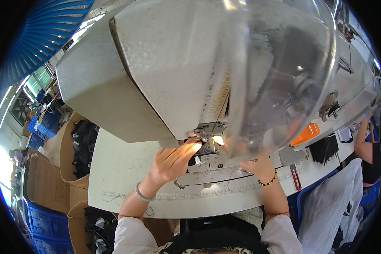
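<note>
A large off-white industrial sewing machine (pixel 169 63) fills the upper middle, with a small lamp lit beside its needle area. My left hand (pixel 172 162) is at the needle area, fingers pressed together against a black clamp plate (pixel 207 148); a bit of black material shows under the fingertips, too small to name. On the machine bed, my right hand (pixel 260 167) rests right of the needle, below a clear plastic shield (pixel 279 84). The shield's edge and glare hide its fingertips, so I cannot see whether they hold anything.
On the white table (pixel 127 169), red-handled thread snips (pixel 295 177), an orange holder (pixel 305 134) and black strips (pixel 324 149) lie right. Cardboard boxes (pixel 74 178) of black pieces and blue crates (pixel 51 226) stand left. Another person's arm (pixel 362 139) shows far right.
</note>
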`<state>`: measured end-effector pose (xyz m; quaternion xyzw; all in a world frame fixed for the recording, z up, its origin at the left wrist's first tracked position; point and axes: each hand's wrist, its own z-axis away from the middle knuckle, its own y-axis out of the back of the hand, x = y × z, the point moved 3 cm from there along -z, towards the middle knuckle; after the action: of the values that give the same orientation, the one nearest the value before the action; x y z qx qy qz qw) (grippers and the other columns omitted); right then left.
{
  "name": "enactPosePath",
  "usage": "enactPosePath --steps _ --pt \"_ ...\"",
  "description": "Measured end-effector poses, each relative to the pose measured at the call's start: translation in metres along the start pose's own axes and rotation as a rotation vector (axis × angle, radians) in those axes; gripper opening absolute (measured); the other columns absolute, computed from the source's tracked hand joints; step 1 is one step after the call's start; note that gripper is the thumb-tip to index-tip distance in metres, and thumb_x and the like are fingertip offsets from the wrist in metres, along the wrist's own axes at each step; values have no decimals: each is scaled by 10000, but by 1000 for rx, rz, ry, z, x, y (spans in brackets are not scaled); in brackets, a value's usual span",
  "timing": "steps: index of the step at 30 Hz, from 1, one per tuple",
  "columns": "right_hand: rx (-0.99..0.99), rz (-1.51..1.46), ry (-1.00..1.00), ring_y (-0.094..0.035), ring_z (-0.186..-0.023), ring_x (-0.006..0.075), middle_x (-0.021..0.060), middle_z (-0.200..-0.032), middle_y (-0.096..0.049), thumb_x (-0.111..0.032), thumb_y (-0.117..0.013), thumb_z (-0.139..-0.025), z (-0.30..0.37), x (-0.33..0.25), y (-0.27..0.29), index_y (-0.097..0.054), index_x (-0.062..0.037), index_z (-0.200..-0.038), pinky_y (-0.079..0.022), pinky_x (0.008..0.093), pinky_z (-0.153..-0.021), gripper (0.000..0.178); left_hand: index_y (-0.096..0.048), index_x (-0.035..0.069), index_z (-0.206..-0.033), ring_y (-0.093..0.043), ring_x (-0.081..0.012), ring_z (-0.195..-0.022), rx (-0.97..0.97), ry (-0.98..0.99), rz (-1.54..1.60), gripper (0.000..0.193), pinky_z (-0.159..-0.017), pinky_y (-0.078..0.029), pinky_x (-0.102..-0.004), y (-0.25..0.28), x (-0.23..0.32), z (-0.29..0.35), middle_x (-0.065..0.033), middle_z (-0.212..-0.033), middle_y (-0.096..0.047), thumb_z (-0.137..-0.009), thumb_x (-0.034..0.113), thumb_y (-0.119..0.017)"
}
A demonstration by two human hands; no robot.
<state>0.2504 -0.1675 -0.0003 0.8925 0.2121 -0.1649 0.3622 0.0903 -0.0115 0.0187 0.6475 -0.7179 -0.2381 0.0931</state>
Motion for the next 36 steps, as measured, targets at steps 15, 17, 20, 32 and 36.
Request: enactPosePath --steps 15,17,20,32,36 --pt "124 -20 -55 -552 -994 352 145 -1031 -604 34 -538 -657 -8 -2 4 -628 -46 -1067 -445 431 -882 427 -682 48 -837 -518 -111 -595 -10 74 -94 224 -553 -434 -258 -8 -10 -1 24 -721 -574 -638 -55 -671" --pt "180 -28 -5 -552 -988 353 145 -1019 -603 29 -539 -653 -7 3 0 -628 -37 -1056 -445 430 -882 418 -680 37 -827 -514 -126 -590 -6 51 -93 209 -559 -440 -269 -9 -11 2 9 -719 -574 -637 -51 -678" --pt "112 -9 -74 -550 -977 361 152 -1007 -600 29 -538 -657 -6 13 -9 -628 -28 -1045 -444 430 -875 402 -679 32 -819 -507 -138 -582 -19 12 -150 208 -554 -442 -281 -12 -11 4 -4 -710 -562 -629 -51 -688" --pt "240 -41 -106 -545 -844 390 196 -927 -571 70 -548 -644 -4 17 -18 -607 8 -946 -457 424 -752 314 -689 55 -875 -503 -124 -599 -36 53 -141 311 -502 -416 -261 -4 -7 -5 35 -723 -552 -589 -62 -658" --pt "231 27 -66 -543 -818 379 193 -911 -565 72 -552 -640 -5 12 -17 -598 4 -896 -457 430 -724 269 -701 66 -915 -531 -145 -630 30 79 -77 371 -553 -455 -280 -8 -11 -6 3 -766 -594 -579 -84 -657"
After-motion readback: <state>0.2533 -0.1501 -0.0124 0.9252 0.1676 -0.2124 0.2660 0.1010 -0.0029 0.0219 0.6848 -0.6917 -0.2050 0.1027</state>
